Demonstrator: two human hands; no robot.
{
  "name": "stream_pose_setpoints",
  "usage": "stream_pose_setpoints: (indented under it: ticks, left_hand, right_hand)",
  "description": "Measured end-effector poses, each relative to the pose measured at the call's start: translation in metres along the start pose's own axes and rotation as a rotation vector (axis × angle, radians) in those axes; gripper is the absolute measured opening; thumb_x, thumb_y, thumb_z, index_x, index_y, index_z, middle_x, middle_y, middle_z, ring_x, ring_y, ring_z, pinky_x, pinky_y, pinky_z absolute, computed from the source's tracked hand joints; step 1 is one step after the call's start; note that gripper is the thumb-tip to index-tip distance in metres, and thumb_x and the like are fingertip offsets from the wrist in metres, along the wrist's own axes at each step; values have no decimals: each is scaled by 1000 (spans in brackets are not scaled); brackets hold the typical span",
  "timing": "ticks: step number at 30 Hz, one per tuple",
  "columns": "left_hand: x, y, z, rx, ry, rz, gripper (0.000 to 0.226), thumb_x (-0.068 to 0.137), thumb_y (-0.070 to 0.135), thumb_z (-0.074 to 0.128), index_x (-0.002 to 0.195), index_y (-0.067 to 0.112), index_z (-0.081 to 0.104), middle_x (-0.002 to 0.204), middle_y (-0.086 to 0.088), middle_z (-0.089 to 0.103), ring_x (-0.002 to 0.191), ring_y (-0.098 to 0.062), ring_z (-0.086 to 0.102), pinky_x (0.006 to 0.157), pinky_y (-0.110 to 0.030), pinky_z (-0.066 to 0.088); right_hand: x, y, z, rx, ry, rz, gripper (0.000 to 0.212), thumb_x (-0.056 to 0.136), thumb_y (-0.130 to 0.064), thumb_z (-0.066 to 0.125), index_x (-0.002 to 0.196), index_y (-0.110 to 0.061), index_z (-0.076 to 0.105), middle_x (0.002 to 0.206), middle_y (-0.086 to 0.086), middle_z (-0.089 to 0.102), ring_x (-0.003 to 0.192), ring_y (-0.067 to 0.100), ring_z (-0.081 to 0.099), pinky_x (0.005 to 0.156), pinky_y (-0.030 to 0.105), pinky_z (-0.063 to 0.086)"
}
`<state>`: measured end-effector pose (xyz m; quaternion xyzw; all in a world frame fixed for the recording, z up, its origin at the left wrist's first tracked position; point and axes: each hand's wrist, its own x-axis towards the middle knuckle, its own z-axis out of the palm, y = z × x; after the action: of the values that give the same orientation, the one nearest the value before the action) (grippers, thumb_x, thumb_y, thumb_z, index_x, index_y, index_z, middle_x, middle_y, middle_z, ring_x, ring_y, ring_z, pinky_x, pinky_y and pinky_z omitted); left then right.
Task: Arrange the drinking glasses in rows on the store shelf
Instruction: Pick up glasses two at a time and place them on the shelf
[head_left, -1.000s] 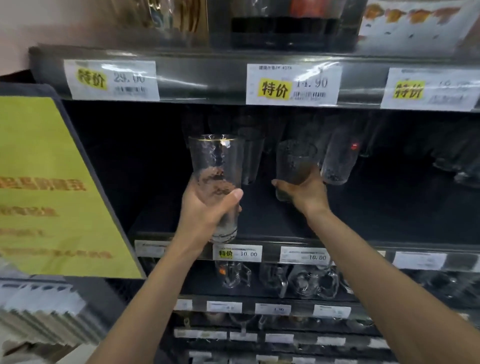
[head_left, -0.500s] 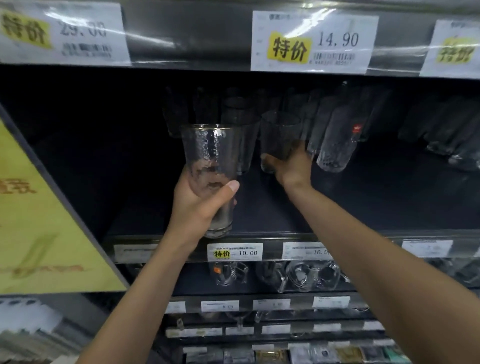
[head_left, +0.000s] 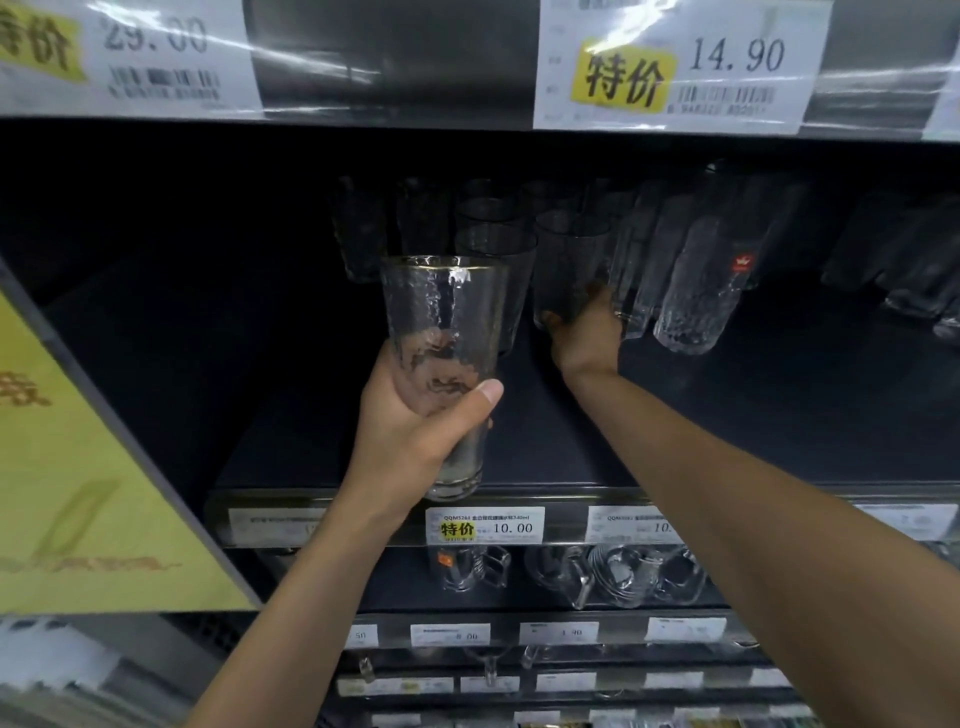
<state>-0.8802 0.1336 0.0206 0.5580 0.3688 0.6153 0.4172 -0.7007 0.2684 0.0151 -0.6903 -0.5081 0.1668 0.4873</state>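
Store shelving: a dark shelf deck (head_left: 322, 441) behind a front rail of price labels (head_left: 485, 526). Nearest, the left hand (head_left: 415, 431) is closed, thumb across, round the lower half of a gold-rimmed glass (head_left: 441, 306), upright, above the front edge. Farther in, at its 2 o'clock, the right hand (head_left: 587, 340) grasps the foot of a dark glass (head_left: 569, 260); whether it is seated cannot be told. Beyond, at 12 o'clock, rows of glasses (head_left: 493, 244). Advice: seat the dark glass flat, in line with its file, clear of the textured tumbler (head_left: 693, 296) at its 3 o'clock, before letting go.
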Motion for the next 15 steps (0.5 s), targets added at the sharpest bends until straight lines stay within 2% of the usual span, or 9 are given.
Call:
stream_pose_setpoints:
  ticks: [11, 15]
  left_hand:
    - [-1, -1, 1, 36, 38, -31, 62, 66, 39, 77, 114, 8, 55, 92, -11, 70, 85, -28, 70, 82, -46, 59]
    - [-1, -1, 1, 35, 36, -27, 62, 66, 38, 78, 115, 7, 55, 93, -9, 69, 85, -28, 70, 84, -51, 58]
  right_hand:
    - [16, 0, 12, -95, -7, -18, 58, 94, -13, 64, 142, 0, 34, 134, 23, 55, 123, 35, 53, 97, 34, 43]
    - [16, -1, 12, -138, -16, -18, 57, 96, -14, 61, 143, 0, 31, 132, 23, 56, 122, 35, 53, 94, 34, 42]
